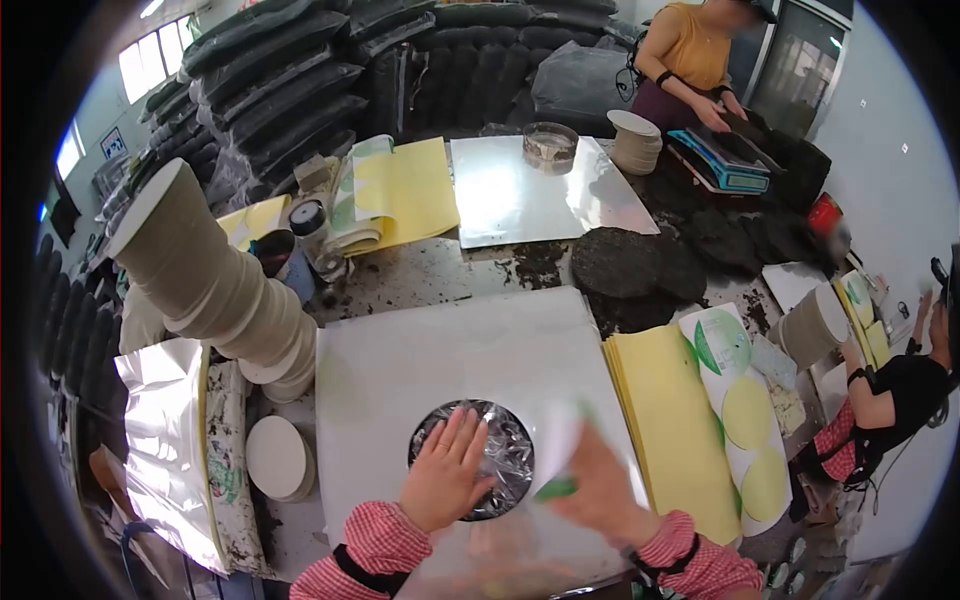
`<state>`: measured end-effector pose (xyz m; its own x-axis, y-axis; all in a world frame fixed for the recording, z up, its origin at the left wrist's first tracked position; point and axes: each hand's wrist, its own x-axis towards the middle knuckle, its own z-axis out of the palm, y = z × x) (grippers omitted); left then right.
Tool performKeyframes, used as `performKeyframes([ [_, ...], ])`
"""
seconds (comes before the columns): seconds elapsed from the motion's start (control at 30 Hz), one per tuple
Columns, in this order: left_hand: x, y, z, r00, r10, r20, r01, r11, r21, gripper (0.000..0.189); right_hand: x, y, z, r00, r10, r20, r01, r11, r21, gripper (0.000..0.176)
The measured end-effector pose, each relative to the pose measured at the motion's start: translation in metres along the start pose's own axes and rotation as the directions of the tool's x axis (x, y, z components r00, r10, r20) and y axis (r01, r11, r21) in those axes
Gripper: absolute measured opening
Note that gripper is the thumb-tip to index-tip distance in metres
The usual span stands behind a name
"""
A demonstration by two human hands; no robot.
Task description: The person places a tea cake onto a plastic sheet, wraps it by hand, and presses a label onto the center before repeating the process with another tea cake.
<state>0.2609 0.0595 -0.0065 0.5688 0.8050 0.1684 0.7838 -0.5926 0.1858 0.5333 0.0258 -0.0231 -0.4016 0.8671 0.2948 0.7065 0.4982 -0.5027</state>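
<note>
My left hand (447,475) lies flat, fingers stretched out, on a dark round cake wrapped in clear film (510,455). The cake sits on a white board (390,370) in front of me. Just right of it, my right hand (608,492) is smeared by motion and grips a white and green paper label (563,440). Further right are stacked yellow sheets (650,430) and a label sheet with round green and yellow labels (748,410).
A tall, leaning stack of pale discs (215,270) stands at left, beside a shorter disc stack (278,455). Dark round cakes (615,262) lie beyond the board. A metal ring (550,145) rests on a shiny sheet (500,210). Two people work nearby; one stands by a scale (735,175).
</note>
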Motion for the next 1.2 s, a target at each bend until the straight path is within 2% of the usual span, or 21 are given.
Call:
performKeyframes([
  [0.07, -0.011, -0.012, 0.020, 0.999, -0.005, -0.031, -0.009, 0.907, -0.420, 0.052, 0.031, -0.042, 0.012, 0.967, -0.237, 0.091, 0.239, 0.971, -0.017, 0.089],
  [0.13, -0.024, -0.014, 0.037, 0.993, 0.031, -0.111, -0.068, 0.935, -0.347, 0.050, 0.044, -0.048, 0.021, 0.952, -0.247, 0.180, 0.259, 0.965, -0.046, 0.091],
  [0.2, -0.029, -0.015, 0.044, 0.994, -0.105, -0.033, 0.062, 0.784, -0.618, 0.049, 0.049, -0.057, 0.025, 0.935, -0.238, 0.262, 0.267, 0.960, -0.080, 0.095],
  [0.23, -0.024, -0.013, 0.034, 0.996, 0.027, -0.088, -0.047, 0.969, -0.242, 0.051, 0.051, -0.061, 0.018, 0.944, -0.189, 0.272, 0.212, 0.976, -0.057, 0.093],
  [0.27, -0.020, -0.010, 0.030, 0.996, 0.025, -0.089, -0.046, 0.969, -0.244, 0.051, 0.053, -0.062, 0.013, 0.945, -0.144, 0.293, 0.162, 0.986, -0.036, 0.091],
  [0.3, -0.021, -0.007, 0.029, 0.995, -0.099, -0.034, 0.057, 0.788, -0.613, 0.052, 0.060, -0.061, 0.018, 0.945, -0.136, 0.297, 0.152, 0.988, -0.031, 0.091],
  [0.33, -0.021, -0.004, 0.026, 0.980, -0.188, 0.069, 0.151, 0.467, -0.871, 0.054, 0.073, -0.059, 0.030, 0.973, -0.147, 0.179, 0.098, 0.962, 0.254, 0.090],
  [0.37, -0.018, -0.004, 0.023, 0.980, -0.183, 0.073, 0.152, 0.468, -0.871, 0.054, 0.082, -0.056, 0.040, 0.991, -0.126, 0.055, 0.080, 0.852, 0.518, 0.090],
  [0.47, -0.016, -0.007, 0.000, 0.997, -0.065, -0.043, 0.014, 0.695, -0.719, 0.054, 0.088, -0.057, 0.058, 0.978, -0.192, 0.079, 0.165, 0.949, 0.269, 0.084],
  [0.5, -0.018, -0.002, -0.015, 0.945, -0.310, -0.102, -0.022, 0.252, -0.967, 0.048, 0.090, -0.059, 0.058, 0.976, -0.201, 0.079, 0.173, 0.947, 0.270, 0.084],
  [0.53, -0.020, 0.000, -0.022, 0.848, -0.530, -0.021, -0.172, -0.238, -0.956, 0.042, 0.089, -0.064, 0.054, 0.958, -0.257, 0.130, 0.245, 0.964, 0.103, 0.080],
  [0.57, -0.030, -0.009, -0.016, 0.850, -0.526, -0.011, -0.162, -0.241, -0.957, 0.042, 0.087, -0.067, 0.054, 0.938, -0.293, 0.186, 0.309, 0.949, -0.063, 0.077],
  [0.63, -0.065, -0.030, 0.002, 0.687, -0.702, -0.185, 0.336, 0.534, -0.776, 0.040, 0.089, -0.069, 0.060, 0.937, -0.264, 0.229, 0.281, 0.959, -0.046, 0.076],
  [0.67, -0.065, -0.029, 0.001, 0.685, -0.710, -0.164, 0.349, 0.517, -0.781, 0.040, 0.089, -0.070, 0.061, 0.926, -0.255, 0.277, 0.274, 0.961, -0.032, 0.074],
  [0.73, -0.059, -0.027, -0.006, 0.679, -0.631, 0.375, 0.664, 0.310, -0.681, 0.044, 0.088, -0.071, 0.060, 0.915, -0.254, 0.313, 0.281, 0.959, -0.042, 0.078],
  [0.8, -0.054, -0.018, -0.005, 0.754, -0.632, 0.181, 0.545, 0.447, -0.709, 0.047, 0.091, -0.069, 0.063, 0.915, -0.256, 0.312, 0.288, 0.956, -0.060, 0.079],
  [0.87, -0.042, 0.010, -0.032, 0.875, -0.462, -0.142, 0.362, 0.821, -0.443, 0.051, 0.081, -0.062, 0.074, 0.906, -0.169, 0.389, 0.225, 0.969, -0.102, 0.077],
  [0.93, -0.036, 0.057, -0.041, 0.979, -0.150, -0.139, 0.143, 0.988, -0.062, 0.052, 0.077, -0.055, 0.084, 0.939, -0.314, 0.139, 0.334, 0.931, -0.148, 0.073],
  [1.03, -0.023, 0.088, -0.045, 0.963, -0.033, -0.269, 0.005, 0.994, -0.106, 0.056, 0.082, -0.048, 0.070, 0.933, -0.328, 0.146, 0.346, 0.931, -0.119, 0.073],
  [1.13, -0.036, 0.087, -0.053, 0.970, -0.099, -0.223, 0.064, 0.985, -0.158, 0.059, 0.086, -0.035, 0.035, 0.958, -0.238, 0.157, 0.246, 0.969, -0.034, 0.085],
  [1.2, -0.044, 0.094, -0.068, 0.978, -0.161, -0.134, 0.141, 0.979, -0.150, 0.060, 0.075, -0.024, 0.059, 0.999, -0.019, -0.039, 0.028, 0.967, 0.254, 0.090],
])
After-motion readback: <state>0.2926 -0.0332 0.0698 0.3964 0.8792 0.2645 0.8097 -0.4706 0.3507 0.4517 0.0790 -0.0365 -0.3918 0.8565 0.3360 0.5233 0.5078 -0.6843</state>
